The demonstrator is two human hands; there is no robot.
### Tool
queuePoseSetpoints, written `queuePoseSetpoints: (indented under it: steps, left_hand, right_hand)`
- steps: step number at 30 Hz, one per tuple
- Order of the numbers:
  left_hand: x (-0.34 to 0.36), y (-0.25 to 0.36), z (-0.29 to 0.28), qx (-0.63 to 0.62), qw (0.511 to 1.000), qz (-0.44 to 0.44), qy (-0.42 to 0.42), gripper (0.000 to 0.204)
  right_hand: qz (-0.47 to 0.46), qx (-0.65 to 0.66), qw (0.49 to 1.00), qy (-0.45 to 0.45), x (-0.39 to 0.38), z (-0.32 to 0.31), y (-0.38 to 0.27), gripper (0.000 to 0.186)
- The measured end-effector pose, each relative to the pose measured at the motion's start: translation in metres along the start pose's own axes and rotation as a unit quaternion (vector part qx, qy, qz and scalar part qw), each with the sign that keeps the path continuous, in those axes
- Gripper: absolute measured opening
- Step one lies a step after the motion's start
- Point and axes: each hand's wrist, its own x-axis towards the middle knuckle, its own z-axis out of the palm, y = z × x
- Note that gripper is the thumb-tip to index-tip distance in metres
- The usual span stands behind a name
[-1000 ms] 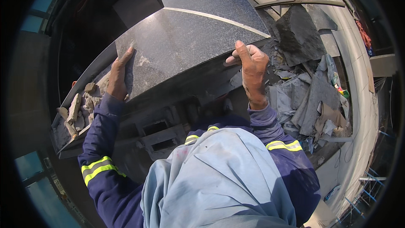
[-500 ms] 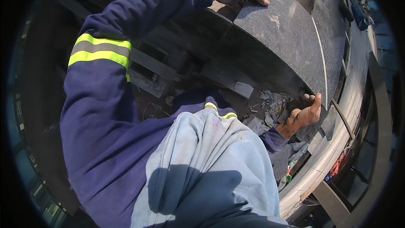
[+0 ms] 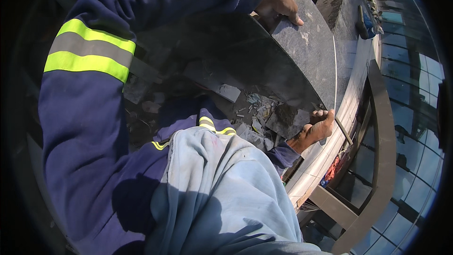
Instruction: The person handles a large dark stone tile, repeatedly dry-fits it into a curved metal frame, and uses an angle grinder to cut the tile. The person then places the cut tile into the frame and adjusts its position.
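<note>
A dark grey stone slab [image 3: 306,49] with a curved edge slants across the upper right of the head view. My left hand [image 3: 281,7] grips its far end, thumb on the top face and fingers hidden beneath the edge. Down at the slab's near corner, my right hand [image 3: 315,131] is closed, with curled fingers and thumb against the corner. How much of the slab lies inside that grip is partly hidden. Beside the slab, past a thin pale joint line, lies another grey stone piece [image 3: 347,33].
Broken stone and scraps [image 3: 264,113] litter the ground below the slab. A pale curved ledge [image 3: 325,153] runs along the right, with a brown curved metal frame [image 3: 384,160] and glass panels [image 3: 410,113] beyond. A pale blue cloth [image 3: 222,184] covers my front.
The view has shifted, bringing more of the glass panels into sight on the right. Both hands stay at the same ends of the slab; little movement of it shows.
</note>
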Motion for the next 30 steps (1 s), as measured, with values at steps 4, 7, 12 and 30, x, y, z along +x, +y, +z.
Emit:
queuePoseSetpoints:
  steps: [4,7,12,30]
  left_hand:
    - [-0.019,0.005,0.003,0.014,1.000,-0.009,0.019,0.057]
    - [-0.026,0.014,0.009,0.004,0.999,-0.018,0.032,0.053]
    - [-0.035,0.022,0.013,-0.011,1.000,-0.006,0.008,0.050]
    - [-0.142,-0.076,0.074,0.569,0.615,0.466,0.282,0.024]
  right_hand:
    - [-0.229,-0.234,0.943,-0.062,-0.025,0.025,-0.030,0.029]
    - [-0.404,-0.301,0.833,-0.228,-0.033,0.067,-0.058,0.024]
    - [-0.516,-0.429,0.609,-0.423,-0.047,0.126,-0.060,0.064]
    - [-0.597,-0.366,0.601,-0.385,-0.039,0.025,-0.002,0.074]
